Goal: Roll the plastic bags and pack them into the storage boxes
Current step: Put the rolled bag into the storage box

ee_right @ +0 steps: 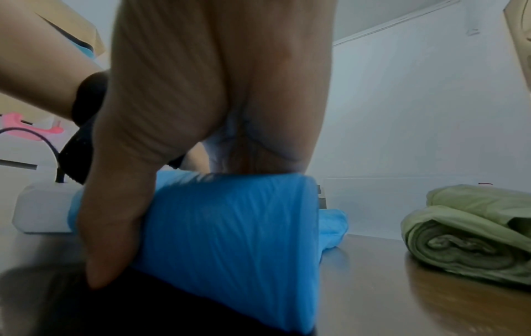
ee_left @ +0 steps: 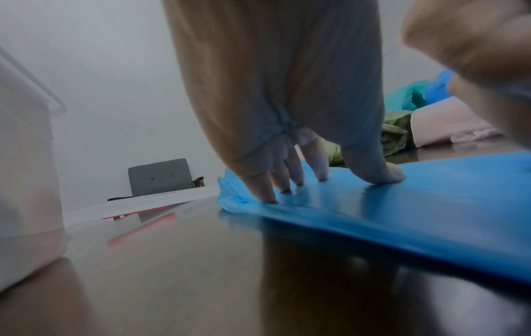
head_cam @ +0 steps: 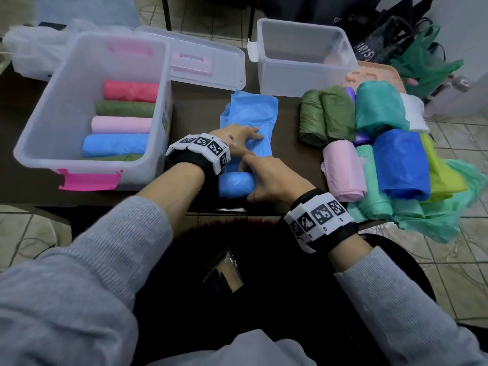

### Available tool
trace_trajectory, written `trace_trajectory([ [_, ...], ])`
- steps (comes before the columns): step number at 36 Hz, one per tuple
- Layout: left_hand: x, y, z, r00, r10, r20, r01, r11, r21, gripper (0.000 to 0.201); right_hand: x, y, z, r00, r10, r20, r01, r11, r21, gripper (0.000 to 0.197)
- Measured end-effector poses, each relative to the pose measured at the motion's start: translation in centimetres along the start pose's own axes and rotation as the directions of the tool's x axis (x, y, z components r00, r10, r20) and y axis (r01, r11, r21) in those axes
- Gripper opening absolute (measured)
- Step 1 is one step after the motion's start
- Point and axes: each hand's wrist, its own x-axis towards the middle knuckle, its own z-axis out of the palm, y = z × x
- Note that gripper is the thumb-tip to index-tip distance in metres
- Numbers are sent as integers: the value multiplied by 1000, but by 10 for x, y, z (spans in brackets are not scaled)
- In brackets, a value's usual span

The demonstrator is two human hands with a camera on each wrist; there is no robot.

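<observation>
A light blue plastic bag point(head_cam: 250, 112) lies on the dark table, its near end rolled into a thick roll point(head_cam: 235, 184). My left hand point(head_cam: 241, 140) presses the flat part with straight fingers point(ee_left: 370, 172). My right hand point(head_cam: 266, 175) grips the roll, thumb point(ee_right: 115, 216) on its near side and fingers over the top. Left of me stands a clear storage box point(head_cam: 39, 122) with pink latches, holding several rolled bags in red, green, pink and blue. A second clear box point(head_cam: 298, 25) at the back right holds nothing.
The first box's lid point(head_cam: 206, 59) lies flat behind the blue bag. Several rolled and loose bags, green, pink, teal and dark blue point(head_cam: 401, 165), are piled at the table's right end, some hanging over the edge. Green rolls point(ee_right: 471, 236) lie close to my right hand.
</observation>
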Motion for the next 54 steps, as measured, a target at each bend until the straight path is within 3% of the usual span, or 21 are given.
trace_trajectory([
  [8,-3,3,-1,999,-11,-46,11,1000,4,61,-2,3,3,999,42,-20,-42,999,23,42],
  [13,-5,5,-2,994,-51,-92,44,996,-72,66,-2,6,2,998,54,-19,-55,994,-90,66],
  [15,-7,7,-4,991,-62,-116,52,995,-90,69,-3,8,1,999,39,-30,-41,998,-45,72],
  [19,-11,15,-11,980,-69,-188,44,990,-132,54,-3,13,-2,993,85,-85,-70,982,175,80],
  [23,-21,28,-21,949,-166,-267,120,976,-182,28,1,20,-6,994,89,-57,-77,980,185,62],
  [27,-34,33,-29,943,-239,-230,194,960,-202,9,11,28,-6,996,85,-19,-80,975,208,61],
  [29,-40,30,-31,945,-237,-224,190,959,-211,12,17,32,-6,996,86,5,-85,977,196,60],
  [32,-51,28,-30,969,-224,-104,204,964,-169,16,23,37,-2,998,62,10,-63,983,175,49],
  [37,-57,23,-19,982,-184,-52,176,975,-133,29,23,39,4,985,137,-103,-127,987,95,41],
  [42,-52,24,-15,985,-163,-60,155,981,-117,24,24,29,8,944,196,-266,-215,975,-47,37],
  [46,-47,20,-15,983,-178,-35,173,979,-110,26,12,16,9,896,113,-428,-246,931,-269,26],
  [50,-44,22,-16,984,-178,-2,177,981,-77,28,-4,3,21,936,44,-349,-153,944,-291,38],
  [54,-40,28,-12,981,-185,66,186,982,-20,31,-12,-2,39,940,163,-299,-268,895,-355,37],
])
